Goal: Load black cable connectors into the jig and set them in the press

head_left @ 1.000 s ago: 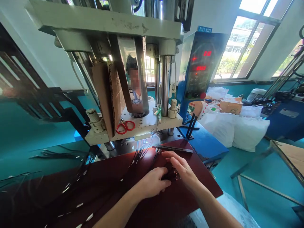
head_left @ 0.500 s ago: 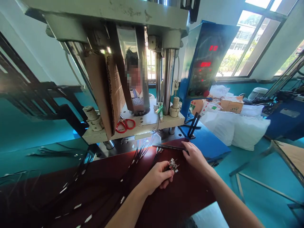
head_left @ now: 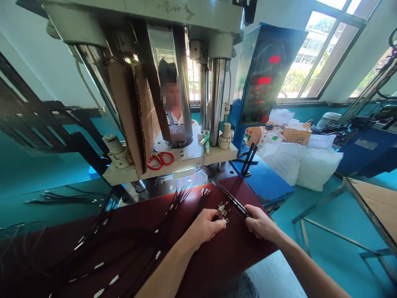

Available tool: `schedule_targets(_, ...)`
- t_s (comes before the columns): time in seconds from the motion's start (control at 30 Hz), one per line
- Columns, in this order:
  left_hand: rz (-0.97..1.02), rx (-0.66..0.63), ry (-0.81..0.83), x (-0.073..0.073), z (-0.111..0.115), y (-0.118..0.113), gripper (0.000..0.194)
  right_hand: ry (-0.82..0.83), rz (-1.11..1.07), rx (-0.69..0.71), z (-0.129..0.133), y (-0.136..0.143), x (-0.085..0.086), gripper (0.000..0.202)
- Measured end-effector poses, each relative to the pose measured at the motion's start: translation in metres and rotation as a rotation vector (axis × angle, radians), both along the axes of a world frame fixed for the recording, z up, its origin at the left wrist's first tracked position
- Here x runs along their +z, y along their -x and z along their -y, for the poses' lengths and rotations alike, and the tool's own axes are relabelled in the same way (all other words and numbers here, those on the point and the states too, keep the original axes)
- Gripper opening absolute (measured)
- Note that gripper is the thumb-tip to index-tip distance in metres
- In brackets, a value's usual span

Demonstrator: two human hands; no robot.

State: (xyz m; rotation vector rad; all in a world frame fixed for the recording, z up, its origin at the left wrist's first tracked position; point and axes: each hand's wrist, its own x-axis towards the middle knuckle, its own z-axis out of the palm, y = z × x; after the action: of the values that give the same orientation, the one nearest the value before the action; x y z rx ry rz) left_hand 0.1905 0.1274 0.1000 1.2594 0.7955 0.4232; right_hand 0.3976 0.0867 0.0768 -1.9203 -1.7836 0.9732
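Observation:
My left hand [head_left: 208, 225] is closed on a cluster of small metal connectors [head_left: 221, 212], which stick out past the thumb and fingertips. Just to its right, my right hand [head_left: 259, 223] grips one end of a long, slim dark tool [head_left: 231, 196]. The tool points up and left over the dark red tabletop [head_left: 238, 256], its far tip near the press base; its exact kind is unclear. A few cable ends with metal plugs [head_left: 204, 192] lie just beyond my left hand.
A press with a pale plate [head_left: 198, 159] stands ahead, red-handled scissors [head_left: 160, 160] on its edge. Several black cables [head_left: 158, 231] spread over the left of the table. A blue control box [head_left: 263, 74] is at right. One person [head_left: 175, 120] is visible through the press.
My right hand has closed around the dark tool's near end, picked it up and drawn it toward me. My left hand keeps the connectors. The view has shifted slightly.

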Motion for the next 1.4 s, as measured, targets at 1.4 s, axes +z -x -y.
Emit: schedule_targets(1.4,-0.059,0.007,-0.331,-0.013,-0.006,-0.005,0.021,-0.367,-0.890,-0.411,0.026,0.081,-0.022,0.048)
